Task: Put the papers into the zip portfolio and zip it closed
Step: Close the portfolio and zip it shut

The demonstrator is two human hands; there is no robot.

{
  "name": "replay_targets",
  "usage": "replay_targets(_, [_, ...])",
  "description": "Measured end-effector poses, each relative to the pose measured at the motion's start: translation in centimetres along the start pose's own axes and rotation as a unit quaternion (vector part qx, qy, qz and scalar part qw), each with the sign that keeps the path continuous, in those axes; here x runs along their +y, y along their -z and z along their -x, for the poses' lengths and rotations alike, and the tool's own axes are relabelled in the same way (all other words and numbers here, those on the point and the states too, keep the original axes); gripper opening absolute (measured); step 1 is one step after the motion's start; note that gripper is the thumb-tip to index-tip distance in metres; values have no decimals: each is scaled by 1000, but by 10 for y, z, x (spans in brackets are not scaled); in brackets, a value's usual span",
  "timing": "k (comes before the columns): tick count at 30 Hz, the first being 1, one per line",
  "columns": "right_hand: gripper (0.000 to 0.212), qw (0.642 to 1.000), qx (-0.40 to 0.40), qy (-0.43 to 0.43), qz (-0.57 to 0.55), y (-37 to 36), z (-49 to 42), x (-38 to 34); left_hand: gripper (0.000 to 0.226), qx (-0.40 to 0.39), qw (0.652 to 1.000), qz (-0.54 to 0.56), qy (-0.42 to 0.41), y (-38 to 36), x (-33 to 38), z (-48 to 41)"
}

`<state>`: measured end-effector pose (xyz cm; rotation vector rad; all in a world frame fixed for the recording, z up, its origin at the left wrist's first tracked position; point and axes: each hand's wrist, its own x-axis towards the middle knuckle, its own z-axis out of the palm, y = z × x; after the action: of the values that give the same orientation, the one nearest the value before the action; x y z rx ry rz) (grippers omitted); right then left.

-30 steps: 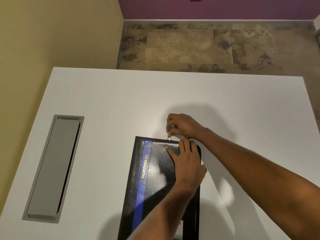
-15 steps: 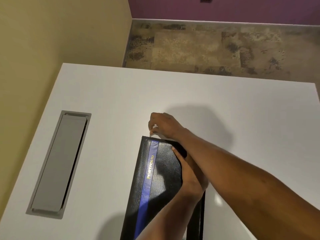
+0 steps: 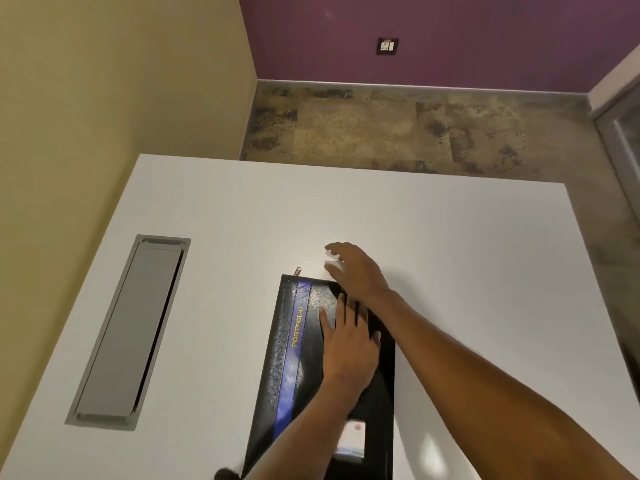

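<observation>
Near the front edge of the white worktop [image 3: 433,237] lies the black zip portfolio [image 3: 311,344], closed flat, its blue stripe and gold "PORTFOLIO" lettering running lengthwise away from the viewer. No loose papers show anywhere on the surface (judged: they are already inside).

Left hand [image 3: 349,344]: palm down on the cover, fingers spread flat, pressing rather than gripping. Nothing pinched.

Right hand [image 3: 353,268]: in the air just beyond the far edge of the portfolio, grip open, fingers loosely spread, holding nothing. Its forearm crosses over the portfolio's right side.

Zipper pull [image 3: 297,271]: small metal tab, sticks out at the far left corner, lying on the worktop, apart from both hands. Along the far edge no gap shows; the near and right edges are partly hidden by the arms, so their closure cannot be confirmed.

Step in hand, as I read it: the tail end of zipping, pull at or near its stop by the spine.

Next move calls for: a check that the pull is fully seated, then lifting both hands clear without dragging the portfolio.

Also noted: grey cable hatch [image 3: 131,330] set in the worktop, well to the left.
</observation>
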<state>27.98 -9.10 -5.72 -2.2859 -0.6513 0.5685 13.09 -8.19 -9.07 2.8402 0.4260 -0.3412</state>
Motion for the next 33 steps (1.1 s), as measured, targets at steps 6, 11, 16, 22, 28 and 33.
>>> replay_targets(6, [55, 989, 109, -99, -21, -2, 100, 15, 69, -3, 999, 33, 37, 7, -42, 39])
replay_targets(11, [57, 978, 125, -167, -2, -26, 176, 14, 72, -5, 994, 50, 98, 15, -69, 79])
replay_targets(16, [64, 966, 117, -229, -2, -55, 233, 21, 74, -19, 971, 131, 200, 14, -93, 111])
replay_targets(22, [55, 944, 113, -301, -70, -72, 256, 26, 74, -8, 953, 191, 234, 14, -110, 127])
replay_targets(28, [58, 930, 127, -323, -119, -72, 250, 32, 61, -27, 928, 251, 275, 13, -120, 112])
replay_targets(33, [61, 925, 126, -339, -116, -70, 234, 28, 56, -27, 905, 300, 300, 14, -134, 90])
